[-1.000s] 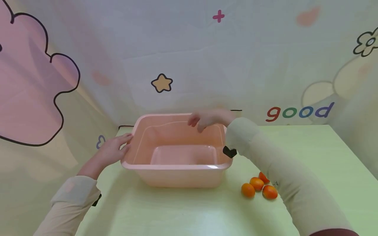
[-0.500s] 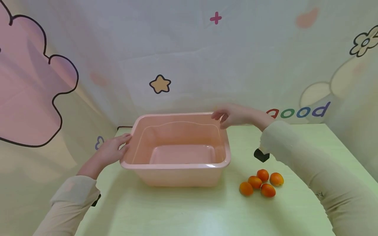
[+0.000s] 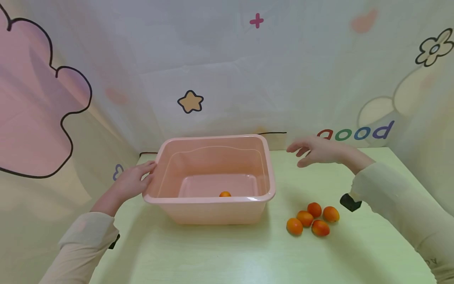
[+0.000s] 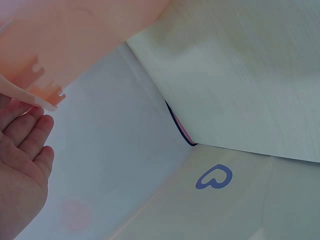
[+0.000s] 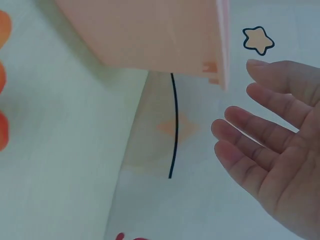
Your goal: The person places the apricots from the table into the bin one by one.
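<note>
A pink plastic basin (image 3: 213, 211) stands on the table. My left hand (image 3: 133, 182) rests at its left rim; in the left wrist view, the nearly straight fingers (image 4: 30, 122) reach the rim's edge. Inside the basin, a small orange fruit (image 3: 225, 194) shows just above the front rim, its lower part hidden. My right hand (image 3: 317, 150) hovers right of the basin with fingers loosely spread and nothing in them. In the right wrist view its palm (image 5: 285, 175) is bare. Nearer the front, several orange-red oval fruits (image 3: 305, 218) lie in a cluster on the table.
The pale green table (image 3: 220, 252) extends in front and to the right. Behind the basin hangs a printed cloth backdrop (image 3: 227, 79), with matching cloth along the left and right sides.
My right hand has moved from over the basin, past its right rim, to the right. An orange fruit now shows inside the basin. The left hand stays at the rim.
</note>
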`<state>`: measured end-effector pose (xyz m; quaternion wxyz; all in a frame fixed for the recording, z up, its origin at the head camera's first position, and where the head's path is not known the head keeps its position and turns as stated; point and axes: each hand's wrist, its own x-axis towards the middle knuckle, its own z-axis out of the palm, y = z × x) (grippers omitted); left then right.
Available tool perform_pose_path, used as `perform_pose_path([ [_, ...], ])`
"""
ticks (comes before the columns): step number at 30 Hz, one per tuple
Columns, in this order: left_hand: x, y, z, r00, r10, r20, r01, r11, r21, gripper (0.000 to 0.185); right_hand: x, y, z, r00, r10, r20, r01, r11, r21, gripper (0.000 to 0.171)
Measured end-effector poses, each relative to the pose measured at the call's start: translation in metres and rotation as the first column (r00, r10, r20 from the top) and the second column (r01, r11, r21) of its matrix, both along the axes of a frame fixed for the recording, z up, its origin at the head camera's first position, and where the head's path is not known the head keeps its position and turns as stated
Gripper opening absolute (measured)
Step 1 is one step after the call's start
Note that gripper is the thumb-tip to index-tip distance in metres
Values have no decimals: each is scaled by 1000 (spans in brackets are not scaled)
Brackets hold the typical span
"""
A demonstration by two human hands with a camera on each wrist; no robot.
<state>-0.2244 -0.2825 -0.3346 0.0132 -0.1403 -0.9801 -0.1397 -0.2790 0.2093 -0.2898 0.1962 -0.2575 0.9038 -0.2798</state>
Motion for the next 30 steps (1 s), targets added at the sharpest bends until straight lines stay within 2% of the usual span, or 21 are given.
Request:
perform_pose_path([
  [7, 0, 1, 1, 1000, 2, -1, -2, 1000, -1, 46, 8, 26, -22, 998, -35, 43, 33, 999, 41, 49],
  [17, 0, 1, 0, 1000, -11, -15, 11, 1000, -3, 45, 16, 58, -56, 990, -60, 125, 54, 997, 47, 58],
  [30, -1, 1, 0, 1000, -6, -12, 6, 1000, -1, 45, 28, 80, -98, 961, -132, 242, 126, 991, 40, 62],
])
